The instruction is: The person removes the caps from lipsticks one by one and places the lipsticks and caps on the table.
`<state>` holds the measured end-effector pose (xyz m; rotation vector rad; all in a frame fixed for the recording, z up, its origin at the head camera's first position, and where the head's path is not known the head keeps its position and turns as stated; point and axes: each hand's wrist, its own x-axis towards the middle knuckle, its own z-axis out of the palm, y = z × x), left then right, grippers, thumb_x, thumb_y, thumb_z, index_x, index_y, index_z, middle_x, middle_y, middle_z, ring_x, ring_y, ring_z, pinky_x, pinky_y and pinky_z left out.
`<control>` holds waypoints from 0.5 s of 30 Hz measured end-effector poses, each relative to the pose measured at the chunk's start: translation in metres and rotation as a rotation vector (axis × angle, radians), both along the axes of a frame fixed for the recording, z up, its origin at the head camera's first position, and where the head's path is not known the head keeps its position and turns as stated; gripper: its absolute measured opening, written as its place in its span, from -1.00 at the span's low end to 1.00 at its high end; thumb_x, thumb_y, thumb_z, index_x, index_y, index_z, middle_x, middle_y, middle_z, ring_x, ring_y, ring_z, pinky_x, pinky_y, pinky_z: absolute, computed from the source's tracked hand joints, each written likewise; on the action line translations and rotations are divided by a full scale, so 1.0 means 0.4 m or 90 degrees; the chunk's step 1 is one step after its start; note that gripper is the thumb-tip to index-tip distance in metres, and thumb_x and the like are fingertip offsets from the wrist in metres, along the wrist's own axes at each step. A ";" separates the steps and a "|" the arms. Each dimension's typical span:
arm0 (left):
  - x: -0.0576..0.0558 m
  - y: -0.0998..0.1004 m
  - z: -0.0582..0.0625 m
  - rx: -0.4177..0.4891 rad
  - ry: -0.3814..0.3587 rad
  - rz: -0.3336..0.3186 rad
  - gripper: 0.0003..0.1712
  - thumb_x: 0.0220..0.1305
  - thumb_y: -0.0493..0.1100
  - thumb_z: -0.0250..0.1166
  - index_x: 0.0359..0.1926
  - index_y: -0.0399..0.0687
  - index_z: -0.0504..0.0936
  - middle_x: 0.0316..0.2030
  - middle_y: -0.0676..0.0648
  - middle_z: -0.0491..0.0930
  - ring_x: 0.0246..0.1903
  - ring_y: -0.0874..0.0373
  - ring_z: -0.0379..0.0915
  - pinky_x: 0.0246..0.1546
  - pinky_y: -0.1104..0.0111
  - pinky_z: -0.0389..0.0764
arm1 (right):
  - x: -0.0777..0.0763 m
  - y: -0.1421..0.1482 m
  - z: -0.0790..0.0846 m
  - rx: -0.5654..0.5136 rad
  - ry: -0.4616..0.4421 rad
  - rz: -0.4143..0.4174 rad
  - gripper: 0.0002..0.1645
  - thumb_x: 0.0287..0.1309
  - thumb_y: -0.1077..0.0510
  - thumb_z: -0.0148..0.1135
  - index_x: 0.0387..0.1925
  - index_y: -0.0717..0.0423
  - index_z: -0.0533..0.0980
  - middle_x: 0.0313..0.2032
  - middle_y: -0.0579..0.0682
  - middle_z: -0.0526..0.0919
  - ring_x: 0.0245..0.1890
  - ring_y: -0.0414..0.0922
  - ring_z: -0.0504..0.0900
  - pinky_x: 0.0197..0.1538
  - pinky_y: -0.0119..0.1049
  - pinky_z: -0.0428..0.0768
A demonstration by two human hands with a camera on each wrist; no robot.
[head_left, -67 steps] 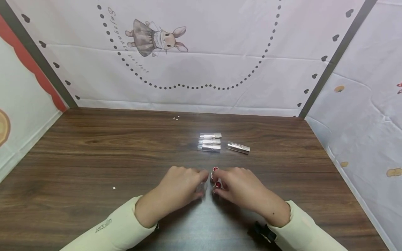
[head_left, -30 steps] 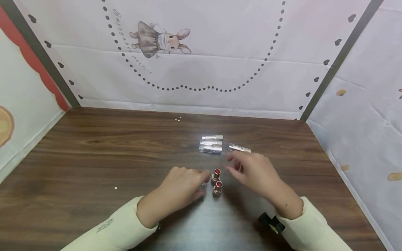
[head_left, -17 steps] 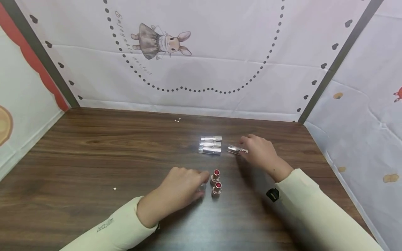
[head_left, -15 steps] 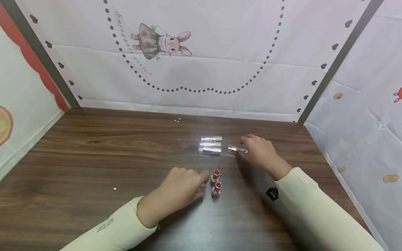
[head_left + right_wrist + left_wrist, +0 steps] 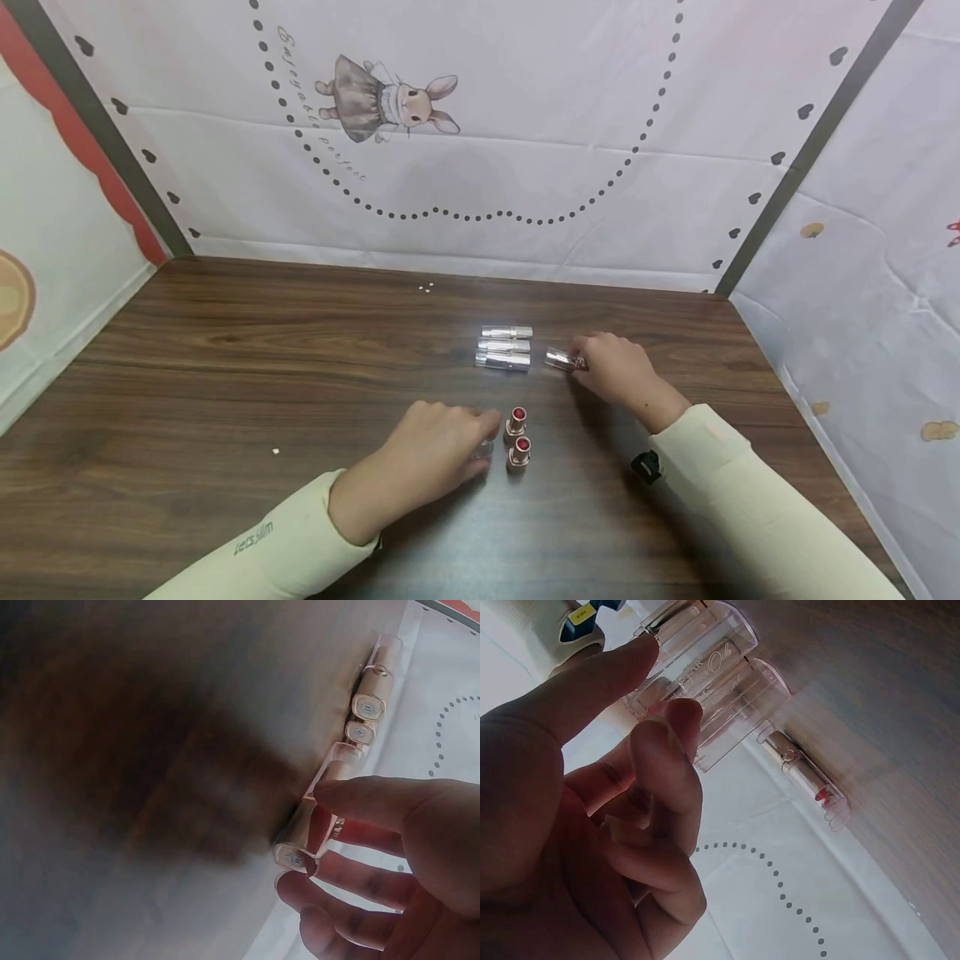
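My left hand (image 5: 431,446) stays low over the table's middle, thumb and fingertips pinching clear plastic caps (image 5: 727,705); in the left wrist view two show side by side, with faint lettering. Just right of it, two uncapped lipsticks (image 5: 517,454) with red tips stand upright, one behind the other. My right hand (image 5: 615,367) is farther forward and grips the base end of a capped lipstick (image 5: 558,359) lying on the table. In the right wrist view thumb and fingers close around this lipstick (image 5: 304,825), its clear cap sticking out past the thumb.
Three capped lipsticks (image 5: 504,347) lie in a parallel row left of the right hand. Small white bits lie near the back edge, and one white bit (image 5: 275,451) lies at left. Printed cloth walls (image 5: 480,242) border the wooden table (image 5: 247,350) behind and at both sides.
My right hand has left the two upright lipsticks, moved forward and right, and taken hold of the separate lying lipstick. That lipstick has turned slightly. My left hand has stayed put.
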<state>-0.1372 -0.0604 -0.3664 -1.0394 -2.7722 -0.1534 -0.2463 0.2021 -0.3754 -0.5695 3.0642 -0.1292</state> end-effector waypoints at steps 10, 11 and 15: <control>0.002 0.003 0.003 -0.003 -0.004 0.003 -0.67 0.03 0.06 0.54 -0.30 0.08 0.59 -0.52 0.13 0.63 -0.69 0.24 0.36 -0.72 0.38 0.23 | 0.003 -0.003 -0.005 -0.011 0.000 -0.003 -0.73 0.15 0.15 0.41 -0.09 0.08 0.65 -0.29 0.01 0.72 -0.35 -0.06 0.65 -0.33 -0.05 0.61; 0.002 0.004 0.003 -0.003 -0.003 0.003 -0.67 0.04 0.06 0.54 -0.30 0.08 0.59 -0.51 0.13 0.63 -0.69 0.24 0.36 -0.72 0.38 0.23 | 0.003 -0.003 -0.005 -0.013 0.000 -0.003 -0.73 0.15 0.15 0.40 -0.09 0.09 0.65 -0.29 0.02 0.72 -0.35 -0.06 0.65 -0.33 -0.05 0.61; 0.002 0.005 0.002 -0.005 0.001 0.002 -0.67 0.03 0.06 0.54 -0.30 0.08 0.60 -0.50 0.13 0.64 -0.69 0.24 0.36 -0.72 0.38 0.23 | 0.005 -0.006 -0.012 -0.023 0.000 -0.004 -0.76 0.16 0.17 0.40 -0.11 0.10 0.64 -0.27 0.04 0.72 -0.37 -0.07 0.64 -0.33 -0.09 0.61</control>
